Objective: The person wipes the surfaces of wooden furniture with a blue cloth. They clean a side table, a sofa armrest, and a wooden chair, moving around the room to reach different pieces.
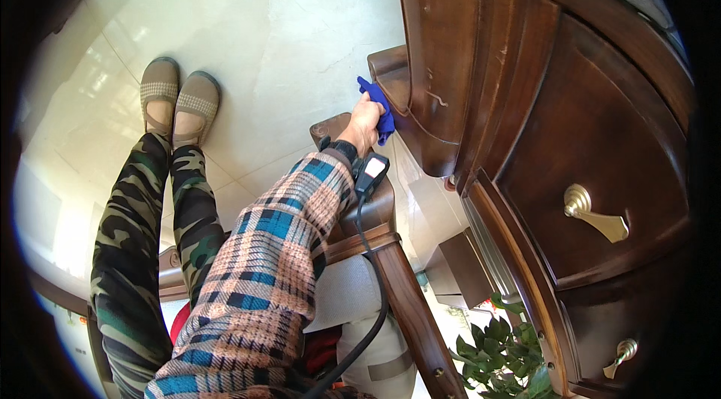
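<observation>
My right hand [363, 124] reaches out to the right of my legs, its fingers closed on a blue cloth [385, 125]. The cloth lies against the lower edge of a dark brown wooden cabinet [443, 61], beside its protruding foot [389, 72]. Some of the fingertips are hidden behind the cloth. A black device with a pale face [372, 168] is strapped near my right wrist, over a plaid sleeve, and a black cable [379, 279] runs back from it. My left hand does not show.
Cabinet drawers [601, 143] with brass handles [597, 213] fill the right side. A wooden armrest [409, 309] stands below my forearm. Leafy green plants [503, 354] are at the lower right. My slippers [197, 102] rest on the pale tiled floor [278, 31].
</observation>
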Available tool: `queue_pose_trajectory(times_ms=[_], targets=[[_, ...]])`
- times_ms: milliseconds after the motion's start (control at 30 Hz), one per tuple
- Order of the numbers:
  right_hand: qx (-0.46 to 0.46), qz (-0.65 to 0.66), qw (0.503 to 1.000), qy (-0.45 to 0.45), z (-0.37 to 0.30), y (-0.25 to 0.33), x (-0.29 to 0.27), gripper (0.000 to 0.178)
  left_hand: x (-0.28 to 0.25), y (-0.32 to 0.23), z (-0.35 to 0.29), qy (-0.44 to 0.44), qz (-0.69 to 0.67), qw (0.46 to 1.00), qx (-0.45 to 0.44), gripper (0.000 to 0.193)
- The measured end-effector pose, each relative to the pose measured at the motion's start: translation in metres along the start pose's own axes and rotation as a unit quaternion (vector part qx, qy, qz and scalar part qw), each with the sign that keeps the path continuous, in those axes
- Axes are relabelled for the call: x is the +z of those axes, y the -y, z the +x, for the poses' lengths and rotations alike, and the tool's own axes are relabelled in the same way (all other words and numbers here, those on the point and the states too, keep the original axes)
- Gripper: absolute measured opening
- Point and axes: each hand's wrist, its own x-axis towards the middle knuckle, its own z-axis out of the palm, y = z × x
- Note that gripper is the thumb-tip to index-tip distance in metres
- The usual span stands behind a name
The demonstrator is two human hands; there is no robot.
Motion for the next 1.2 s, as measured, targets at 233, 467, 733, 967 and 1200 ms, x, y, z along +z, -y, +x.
queue_pose_trajectory(times_ms=[233, 467, 733, 967, 1200], targets=[[0.008, -0.001, 1.0, 0.001, 0.003, 0.004, 0.011, 0.034, 0.015, 0.013, -0.066, 0.008, 0.251, 0.929, 0.272, 0.061], [0.005, 0.011, 1.0, 0.0, 0.015, 0.003, 0.019, 0.035, 0.007, -0.052, -0.008, 0.147, 0.671, 0.616, 0.385, 0.041], [0.012, 0.011, 1.0, -0.004, 0.016, 0.001, 0.023, 0.036, 0.008, -0.064, -0.009, 0.251, 0.608, 0.682, 0.321, 0.039], [0.014, 0.02, 1.0, -0.009, 0.016, 0.002, 0.022, 0.037, 0.02, -0.086, -0.004, 0.178, 0.846, 0.396, 0.308, 0.042], [0.021, 0.018, 1.0, -0.009, 0.013, 0.0, 0.019, 0.038, 0.039, -0.098, 0.021, 0.097, 0.838, 0.406, 0.35, 0.04]])
